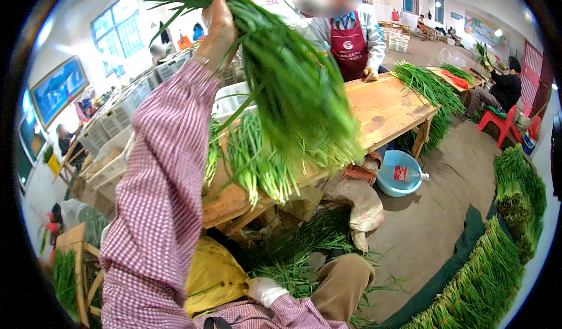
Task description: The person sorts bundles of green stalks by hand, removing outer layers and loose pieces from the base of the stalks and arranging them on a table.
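Note:
My left hand [218, 18] is raised high, closed round a large bunch of long green leafy stalks [287, 89], which hangs fanned out and blurred over the wooden table [380, 112]. More bunches [257, 165] lie on the tabletop below it, pale ends toward me. Low in my lap my right hand [263, 289], in white covering, rests against the yellow cloth [211, 270] with its fingers curled; whatever it may hold is hidden.
An aproned person [348, 45] stands across the table. Another sits on a red stool [494, 124] at right. A blue basin [389, 185] with a bottle sits on the floor. Bundles [468, 276] line the right side, loose greens [298, 241] lie below, white crates [105, 130] stack left.

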Demonstrator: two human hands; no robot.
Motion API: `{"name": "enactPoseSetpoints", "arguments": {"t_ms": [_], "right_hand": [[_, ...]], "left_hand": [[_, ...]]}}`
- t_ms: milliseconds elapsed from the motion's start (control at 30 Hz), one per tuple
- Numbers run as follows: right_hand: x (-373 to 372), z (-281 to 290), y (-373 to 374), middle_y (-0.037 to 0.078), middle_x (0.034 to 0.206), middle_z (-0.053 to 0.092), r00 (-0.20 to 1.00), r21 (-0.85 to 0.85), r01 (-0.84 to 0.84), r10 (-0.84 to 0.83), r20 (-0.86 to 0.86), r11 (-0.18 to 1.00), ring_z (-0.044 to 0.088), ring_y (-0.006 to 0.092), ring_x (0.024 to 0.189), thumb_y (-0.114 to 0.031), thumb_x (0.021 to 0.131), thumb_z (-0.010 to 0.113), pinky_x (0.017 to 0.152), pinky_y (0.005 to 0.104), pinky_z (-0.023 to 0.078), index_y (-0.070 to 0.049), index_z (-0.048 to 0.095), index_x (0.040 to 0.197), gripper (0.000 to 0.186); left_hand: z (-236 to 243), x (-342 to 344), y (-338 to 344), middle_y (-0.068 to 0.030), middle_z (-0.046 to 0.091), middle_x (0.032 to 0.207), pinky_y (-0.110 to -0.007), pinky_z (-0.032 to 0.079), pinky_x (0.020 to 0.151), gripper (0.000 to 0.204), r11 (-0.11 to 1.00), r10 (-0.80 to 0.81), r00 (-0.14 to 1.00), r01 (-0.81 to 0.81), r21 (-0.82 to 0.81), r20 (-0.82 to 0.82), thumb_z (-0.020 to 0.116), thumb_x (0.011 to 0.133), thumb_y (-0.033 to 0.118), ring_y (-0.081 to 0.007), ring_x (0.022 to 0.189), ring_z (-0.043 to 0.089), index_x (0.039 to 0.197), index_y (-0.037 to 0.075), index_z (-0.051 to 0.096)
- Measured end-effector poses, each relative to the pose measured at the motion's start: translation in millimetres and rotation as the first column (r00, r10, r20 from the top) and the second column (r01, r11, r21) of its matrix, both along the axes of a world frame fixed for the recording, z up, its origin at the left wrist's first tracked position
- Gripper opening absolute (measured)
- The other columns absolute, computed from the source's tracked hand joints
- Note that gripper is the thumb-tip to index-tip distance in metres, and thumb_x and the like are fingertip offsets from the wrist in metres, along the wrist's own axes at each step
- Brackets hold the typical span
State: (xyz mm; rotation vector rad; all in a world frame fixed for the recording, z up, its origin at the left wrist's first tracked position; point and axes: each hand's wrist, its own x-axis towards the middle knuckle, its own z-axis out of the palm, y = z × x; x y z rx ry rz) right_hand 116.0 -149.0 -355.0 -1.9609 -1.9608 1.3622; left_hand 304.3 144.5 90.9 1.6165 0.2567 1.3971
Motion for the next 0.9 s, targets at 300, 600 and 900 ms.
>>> {"name": "enactPoseSetpoints", "arguments": {"t_ms": [300,600,900], "right_hand": [[59.1,-17.4,-18.7,0.014,0.105,0.057,0.944,-0.003,0.303,-0.3,-0.134,0.953,0.058,0.0229,0.089,-0.038,0.085,0.038,0.077,0.0329,0.047,-0.012,0.041,0.123,0.046],[62.4,-25.6,-18.9,0.014,0.102,0.058,0.934,-0.039,0.333,-0.335,-0.126,0.942,0.059,0.0207,0.085,-0.038,0.086,0.038,0.073,0.0315,0.048,-0.015,0.04,0.124,0.045],[51.8,17.0,-22.7,0.013,0.083,0.059,0.991,0.286,0.069,-0.099,0.091,0.956,0.059,0.0221,0.077,-0.036,0.082,0.043,0.063,0.0333,0.049,-0.01,0.052,0.105,0.036]], "left_hand": [[-165.6,273.0,-31.7,-0.0098,0.048,0.11,-0.028,0.03,0.091,0.051,0.848,0.165,0.83,0.156,-0.506,0.532,0.057,0.077,0.034,-0.0185,0.101,0.044,0.112,-0.001,0.044],[-340.6,275.2,-17.1,-0.0153,0.047,0.118,-0.034,0.04,0.084,0.044,0.795,-0.343,0.894,0.111,-0.597,-0.29,0.056,0.079,0.027,-0.0241,0.103,0.048,0.114,0.002,0.048],[-266.7,82.8,-107.6,-0.0068,0.053,0.087,-0.034,0.043,0.075,0.025,0.751,-0.649,0.669,0.488,-0.445,-0.361,0.046,0.085,0.021,-0.0192,0.083,0.05,0.103,0.005,0.052]]}}
